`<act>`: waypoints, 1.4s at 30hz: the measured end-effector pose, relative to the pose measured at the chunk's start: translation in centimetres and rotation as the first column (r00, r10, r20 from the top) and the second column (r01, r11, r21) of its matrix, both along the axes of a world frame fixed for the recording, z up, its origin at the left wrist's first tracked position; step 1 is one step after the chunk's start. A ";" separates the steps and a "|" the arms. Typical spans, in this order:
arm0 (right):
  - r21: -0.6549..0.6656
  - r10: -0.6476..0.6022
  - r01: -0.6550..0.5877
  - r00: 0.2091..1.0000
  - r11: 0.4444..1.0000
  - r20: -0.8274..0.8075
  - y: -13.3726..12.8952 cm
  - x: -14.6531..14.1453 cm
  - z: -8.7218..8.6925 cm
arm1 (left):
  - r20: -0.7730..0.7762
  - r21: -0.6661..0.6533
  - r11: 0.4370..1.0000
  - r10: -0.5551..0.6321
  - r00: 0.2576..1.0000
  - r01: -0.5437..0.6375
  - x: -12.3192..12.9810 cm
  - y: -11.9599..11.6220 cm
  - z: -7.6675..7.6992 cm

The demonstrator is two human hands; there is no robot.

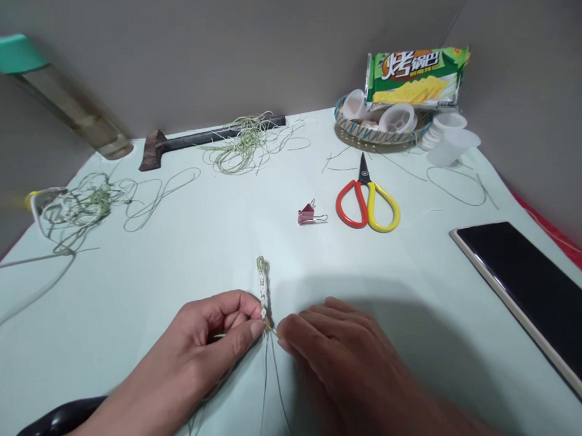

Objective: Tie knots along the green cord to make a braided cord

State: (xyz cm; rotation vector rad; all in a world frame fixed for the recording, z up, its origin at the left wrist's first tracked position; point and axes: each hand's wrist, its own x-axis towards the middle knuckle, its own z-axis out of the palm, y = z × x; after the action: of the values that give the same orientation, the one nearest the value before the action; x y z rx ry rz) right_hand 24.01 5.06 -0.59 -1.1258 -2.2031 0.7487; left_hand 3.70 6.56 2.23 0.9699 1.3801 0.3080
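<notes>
- The left hand (205,345) is pinching the lower end of the braid (262,290) between thumb and forefinger
- The braid is lying on the table (214,241), its green tip pointing away from the person
- The right hand (343,353) is grasping a green cord (272,330) with its fingertips, just beside the braid
- Thin cords (277,370) are hanging down between the hands
- The clip (307,214) and the scissors (364,177) are lying beyond the braid
</notes>
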 end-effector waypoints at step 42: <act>-0.094 -0.029 0.019 0.994 0.995 -0.104 -0.2 0.5 -0.4 | 0.109 -0.076 0.993 0.100 0.989 -0.092 -0.1 -0.9 -0.3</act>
State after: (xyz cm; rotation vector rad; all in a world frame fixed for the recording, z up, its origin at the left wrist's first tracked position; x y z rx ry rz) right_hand 24.50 4.84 -1.03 -1.1297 -2.0821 0.8878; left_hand 3.63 5.68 1.90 0.8167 1.3275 0.3782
